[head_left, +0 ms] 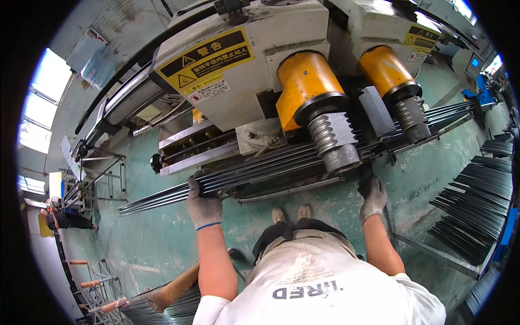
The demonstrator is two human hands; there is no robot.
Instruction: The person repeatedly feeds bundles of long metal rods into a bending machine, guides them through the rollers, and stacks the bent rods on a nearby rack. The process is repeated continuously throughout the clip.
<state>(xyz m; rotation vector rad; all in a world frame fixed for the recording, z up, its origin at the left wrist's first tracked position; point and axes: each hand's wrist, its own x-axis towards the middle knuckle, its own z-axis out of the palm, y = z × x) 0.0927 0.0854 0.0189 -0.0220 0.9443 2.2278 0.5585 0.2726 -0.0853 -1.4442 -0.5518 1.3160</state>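
Note:
A bundle of long, thin dark metal rods [260,169] slants across the front of a large machine [244,70]. My left hand [205,208], in a pale knit glove with a dark finger area, is closed round the rods near their left end. Ridged metal rollers [327,138] hang from orange housings [311,81], and the rods pass beside and behind them. Below the right-hand roller is my right hand [374,201], gloved too and apart from the rods. Its fingers are dark and partly hidden against the machine's lower frame, so their grip is unclear.
Many loose dark rods [474,189] lie on a rack at the right. Another rod bundle [173,306] lies at lower left beside a brown tube [176,287]. Metal stands [103,173] and another person [73,219] are at far left. Green floor [146,238] surrounds my feet.

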